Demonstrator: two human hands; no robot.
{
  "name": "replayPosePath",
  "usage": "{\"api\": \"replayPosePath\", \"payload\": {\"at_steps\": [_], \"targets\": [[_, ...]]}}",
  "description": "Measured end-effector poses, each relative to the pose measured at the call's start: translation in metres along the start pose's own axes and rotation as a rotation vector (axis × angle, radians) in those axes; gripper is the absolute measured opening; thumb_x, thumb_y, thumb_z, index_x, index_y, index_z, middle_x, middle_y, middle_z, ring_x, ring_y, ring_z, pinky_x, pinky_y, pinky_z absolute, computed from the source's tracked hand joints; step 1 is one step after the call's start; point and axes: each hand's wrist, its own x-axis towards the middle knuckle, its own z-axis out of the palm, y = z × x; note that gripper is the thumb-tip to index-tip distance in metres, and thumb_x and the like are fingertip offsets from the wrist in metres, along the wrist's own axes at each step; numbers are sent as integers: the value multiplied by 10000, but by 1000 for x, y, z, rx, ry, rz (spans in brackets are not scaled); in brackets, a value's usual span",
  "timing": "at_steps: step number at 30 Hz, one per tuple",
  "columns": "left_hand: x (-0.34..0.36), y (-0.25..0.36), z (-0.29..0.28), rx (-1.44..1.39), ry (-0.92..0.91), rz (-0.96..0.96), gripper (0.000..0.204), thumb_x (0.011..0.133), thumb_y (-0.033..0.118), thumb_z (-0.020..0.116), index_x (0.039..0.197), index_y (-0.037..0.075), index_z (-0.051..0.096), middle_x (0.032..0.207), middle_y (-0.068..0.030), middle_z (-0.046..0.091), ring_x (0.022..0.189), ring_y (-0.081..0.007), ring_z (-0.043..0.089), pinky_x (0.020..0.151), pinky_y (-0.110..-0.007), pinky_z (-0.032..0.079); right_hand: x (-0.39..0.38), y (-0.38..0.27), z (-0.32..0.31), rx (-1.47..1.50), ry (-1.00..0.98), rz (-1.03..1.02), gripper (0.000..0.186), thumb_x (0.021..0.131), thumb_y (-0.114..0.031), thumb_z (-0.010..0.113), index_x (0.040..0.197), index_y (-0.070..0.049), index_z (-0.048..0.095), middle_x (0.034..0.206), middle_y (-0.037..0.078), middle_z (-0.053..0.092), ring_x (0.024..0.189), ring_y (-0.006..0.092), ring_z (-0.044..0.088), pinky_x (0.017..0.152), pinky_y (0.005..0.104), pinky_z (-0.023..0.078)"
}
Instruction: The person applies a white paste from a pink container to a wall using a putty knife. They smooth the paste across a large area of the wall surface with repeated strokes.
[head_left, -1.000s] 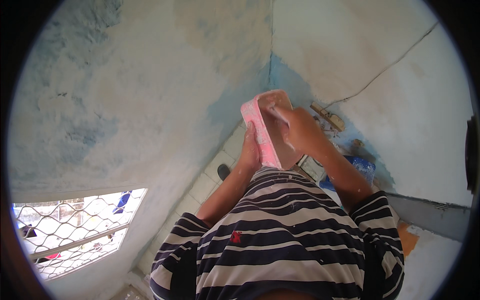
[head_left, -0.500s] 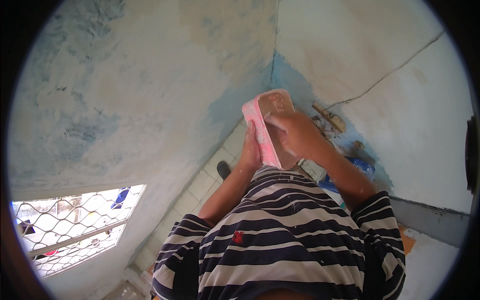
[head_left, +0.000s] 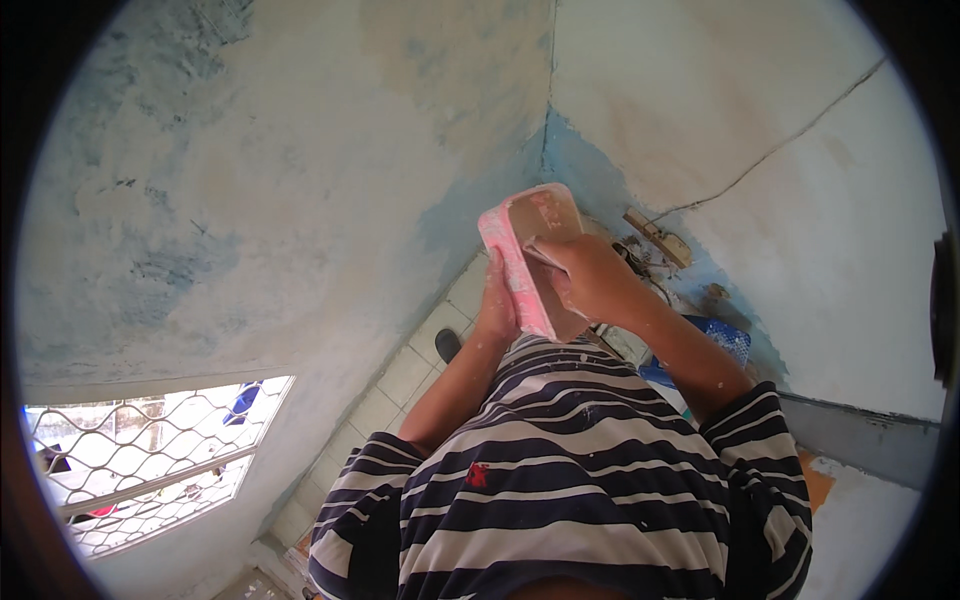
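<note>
Hard to make out first: R hand's [head_left: 597, 277] lower fingers drop inside the pink tub [head_left: 521, 287] & are partly hidden; a thin pale edge shows by the fingertips, but can't tell if it's a tool or just smeared skin. Can't tell if R hand is clamped on anything; fingers look bent, back of hand up, over tub's R long rim. L hand [head_left: 498, 308] is clamped on tub's outer L wall, thumb side up; its other fingers are hidden under/behind. Tub is tilted, in front of the striped shirt [head_left: 560, 440], near end close to it, far corners toward the wall corner. Blue container [head_left: 728, 343] on R is partly cut off by R forearm; clutter near the wooden strip [head_left: 655, 236] too small to ID. Dark shoe [head_left: 447, 345] on tiled floor [head_left: 405, 375], partly visible, near L wall's foot.
</note>
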Motion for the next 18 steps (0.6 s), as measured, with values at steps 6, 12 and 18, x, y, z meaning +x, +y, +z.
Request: {"api": "replayPosePath", "payload": {"at_steps": [6,12,18], "targets": [[1,-3,-1,-113,-29,-1,637,986,546,356,1396,59,381,1350,-124,509,1208,-260,533,1037,-409,434,20,-14,-32,-95,-99,349,431,786,-4,567,1208,-87,592,807,234,629,755,410,616,648,456,485],[4,-4,-6,1,13,35,640,988,566,311,1434,109,352,1389,-104,475,1266,-270,474,1067,-427,395,2,-6,-3,-113,-31,133,428,802,-23,581,1225,-90,584,784,253,620,719,426,612,622,444,478],[5,0,0,-176,-56,-7,678,974,592,322,1423,85,360,1373,-130,492,1224,-287,519,1047,-436,424,2,-14,-26,52,-154,236,394,828,-31,565,1217,-90,588,880,230,645,838,393,630,707,465,504]]}}
